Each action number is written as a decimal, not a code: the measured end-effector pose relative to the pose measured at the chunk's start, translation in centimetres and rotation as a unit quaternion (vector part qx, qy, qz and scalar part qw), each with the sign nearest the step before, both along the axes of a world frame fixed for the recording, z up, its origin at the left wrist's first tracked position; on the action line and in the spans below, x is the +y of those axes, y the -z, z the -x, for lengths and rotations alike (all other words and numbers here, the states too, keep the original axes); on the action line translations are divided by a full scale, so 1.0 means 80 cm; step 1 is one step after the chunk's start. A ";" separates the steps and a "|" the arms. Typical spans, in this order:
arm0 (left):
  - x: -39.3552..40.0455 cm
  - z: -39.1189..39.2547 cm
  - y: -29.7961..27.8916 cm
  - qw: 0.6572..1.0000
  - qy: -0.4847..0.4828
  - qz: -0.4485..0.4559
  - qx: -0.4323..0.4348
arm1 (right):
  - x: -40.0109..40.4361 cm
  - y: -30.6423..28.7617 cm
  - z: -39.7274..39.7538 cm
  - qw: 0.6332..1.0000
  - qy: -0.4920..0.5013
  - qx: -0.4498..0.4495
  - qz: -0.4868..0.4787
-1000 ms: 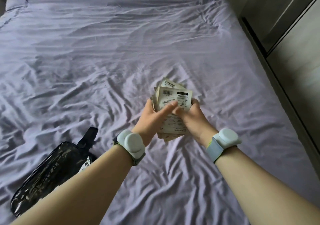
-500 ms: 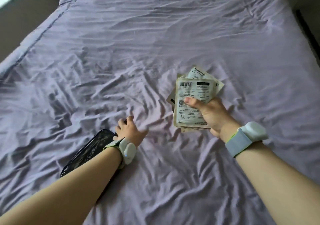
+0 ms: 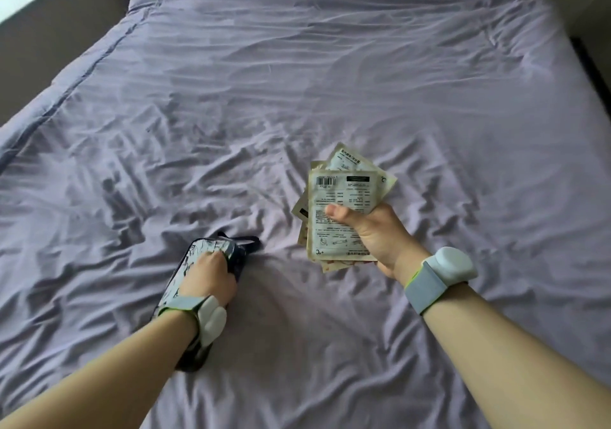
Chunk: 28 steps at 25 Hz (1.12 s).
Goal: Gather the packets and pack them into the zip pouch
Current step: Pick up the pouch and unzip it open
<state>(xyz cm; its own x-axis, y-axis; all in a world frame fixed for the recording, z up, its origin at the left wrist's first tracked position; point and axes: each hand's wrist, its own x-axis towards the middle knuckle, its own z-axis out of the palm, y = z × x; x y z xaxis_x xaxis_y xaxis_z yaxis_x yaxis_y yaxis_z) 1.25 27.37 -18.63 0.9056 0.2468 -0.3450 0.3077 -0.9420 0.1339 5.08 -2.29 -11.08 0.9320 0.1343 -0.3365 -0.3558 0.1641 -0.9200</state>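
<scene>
Both hands gripping over a rumpled lilac bedsheet: pouch in the left, packets in the right.

At lower left of centre the left hand [image 3: 208, 271] is curled around the near end of the zip pouch [image 3: 211, 250], fingers clamped over its glossy top; the pouch lies on the bedsheet [image 3: 330, 81] with most of its length hidden under the hand and wrist, and a dark strap [image 3: 248, 239] pokes out at its far end. Whether its zip is open or closed cannot be told from this angle. A pale wristband [image 3: 206, 318] sits on that wrist. Right of centre, well apart from the pouch, the right hand [image 3: 373, 233] pinches a fanned stack of packets [image 3: 344, 194] above the sheet, thumb pressed across the front one, whose barcode and printed text face the camera. Its wrist carries a matching band [image 3: 439, 276].
</scene>
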 end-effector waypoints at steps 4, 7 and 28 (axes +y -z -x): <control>-0.037 -0.068 -0.078 0.991 -0.068 0.053 -0.102 | -0.012 0.031 0.005 0.999 0.008 0.046 0.025; -0.074 -0.093 -0.108 0.972 -0.063 0.145 -0.172 | -0.033 0.090 0.022 0.988 0.066 0.125 0.062; -0.219 -0.057 -0.160 0.909 0.107 0.331 -0.228 | -0.070 -0.064 -0.047 0.844 -0.005 -0.284 0.454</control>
